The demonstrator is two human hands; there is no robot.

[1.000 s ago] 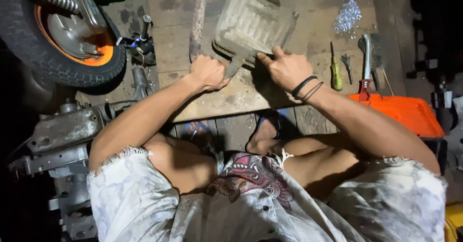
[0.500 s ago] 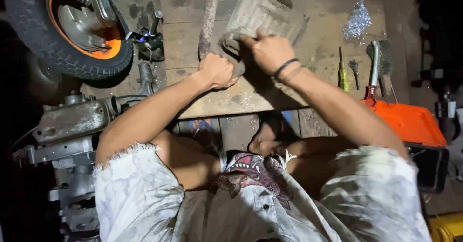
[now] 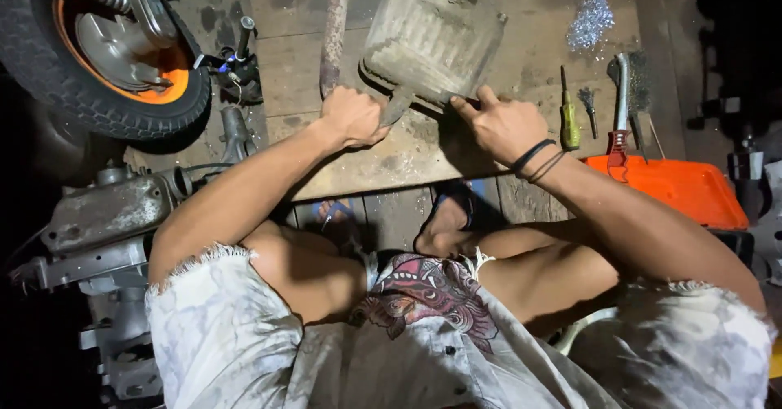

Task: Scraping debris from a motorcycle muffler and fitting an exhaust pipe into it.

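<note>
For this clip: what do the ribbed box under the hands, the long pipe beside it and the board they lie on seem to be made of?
Ribbed box: probably cast or pressed metal, dull grey and grimy, with fine parallel ribs. Long pipe: metal, apparently rusted, brownish and rough. Board: bare wood, with visible plank seams and stains. The left hand grips a part at the box's lower edge; the right hand presses beside it.

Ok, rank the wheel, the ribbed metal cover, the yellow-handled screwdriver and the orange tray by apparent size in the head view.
1. Wheel, cut off by the frame
2. Ribbed metal cover
3. Orange tray, partly hidden, so unsure against the cover
4. Yellow-handled screwdriver
</note>
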